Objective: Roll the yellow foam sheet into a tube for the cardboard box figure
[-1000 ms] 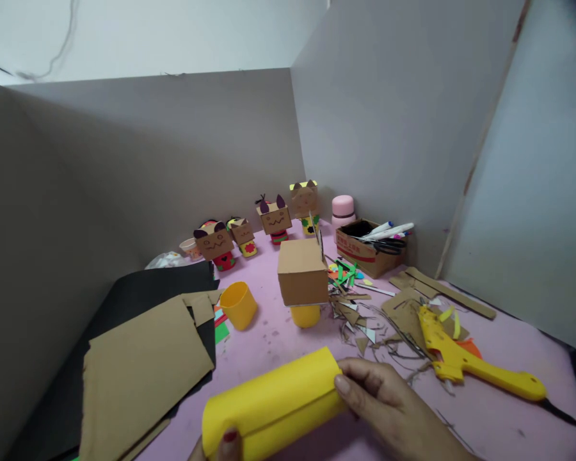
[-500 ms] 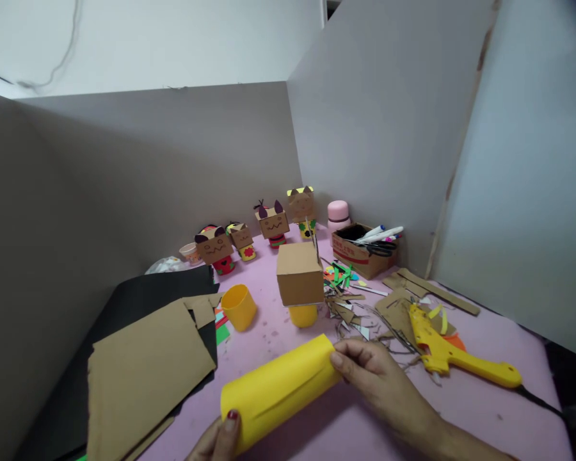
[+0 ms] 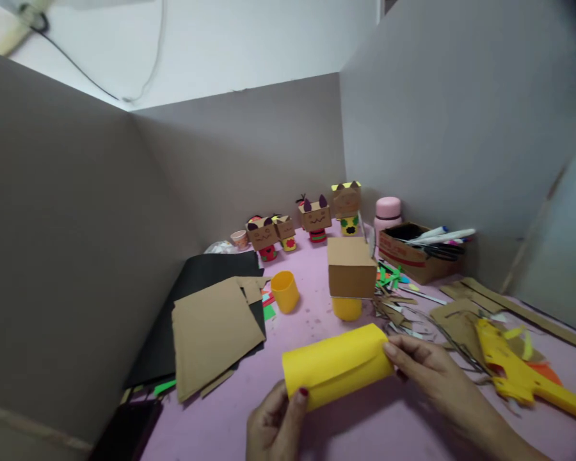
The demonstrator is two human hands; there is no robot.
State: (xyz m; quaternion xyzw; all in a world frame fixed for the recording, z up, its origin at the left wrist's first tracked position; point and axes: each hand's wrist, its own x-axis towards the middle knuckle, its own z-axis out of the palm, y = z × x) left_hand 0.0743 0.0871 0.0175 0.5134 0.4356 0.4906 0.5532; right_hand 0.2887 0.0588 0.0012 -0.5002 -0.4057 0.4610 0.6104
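Note:
Between my two hands lies a rolled yellow paper tube (image 3: 336, 368), its overlapping seam facing me. My left hand (image 3: 278, 419) grips the left end, thumb on top near the seam. At the right end, my right hand (image 3: 422, 362) pinches the edge between thumb and fingers. Just beyond the tube stands a cardboard box head (image 3: 351, 272) on a yellow paper base (image 3: 347, 308). Left of it, a short open yellow paper ring (image 3: 285, 292) sits tilted on the pink tabletop (image 3: 235, 422).
Brown cardboard sheets (image 3: 216, 333) lie on black sheets (image 3: 158, 346) at left. Several cardboard animal figures (image 3: 316, 218) line the back. At right are a box of markers and scissors (image 3: 413, 256), paper scraps (image 3: 396, 307) and a yellow glue gun (image 3: 513, 378). A pink bottle (image 3: 388, 210) stands behind.
My view has swung left, so the whole scene sits further right in the picture. Both hands keep hold of the tube, which lies more level and shows more of my left hand.

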